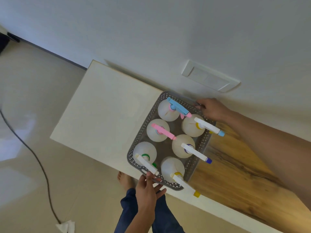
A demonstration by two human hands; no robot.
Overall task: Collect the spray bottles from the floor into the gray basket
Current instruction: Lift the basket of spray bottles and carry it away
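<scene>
We grip the gray perforated plastic basket (144,132) at opposite rims, left hand (148,187) and right hand (212,109) curled on it, steadying six upright white spray bottles (158,130) on the white tabletop (104,105).

Soft even daylight, slight blur, wide-angle bending at edges

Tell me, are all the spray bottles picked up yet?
Nearly finished. Six spray bottles already stand in the gray basket, which sits on the table. The left hand and right hand hold its ends. No bottles show on the visible floor, so little seems left.
</scene>
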